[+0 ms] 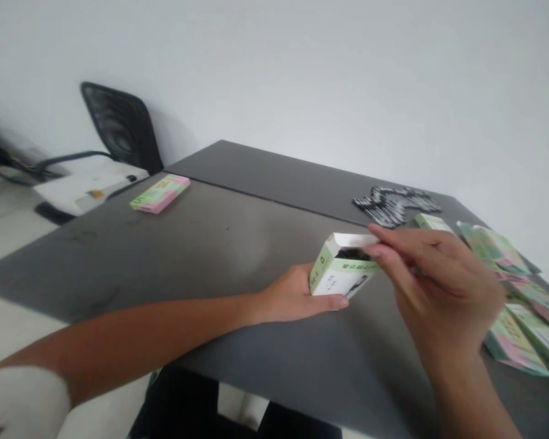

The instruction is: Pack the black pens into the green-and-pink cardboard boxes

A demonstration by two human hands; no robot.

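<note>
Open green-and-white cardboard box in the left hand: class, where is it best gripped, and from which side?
Grip the box low on its walls, coming from the side away from the opening, as the left hand does. Its open end and flap tilt toward the right hand, so that end stays free.

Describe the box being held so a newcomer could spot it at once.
On the dark grey table, find the two hands. The left hand holds a green-and-white cardboard box with its top open. Unlike the flat packets nearby, it shows dark contents, and the right hand's fingers reach into it.
</note>
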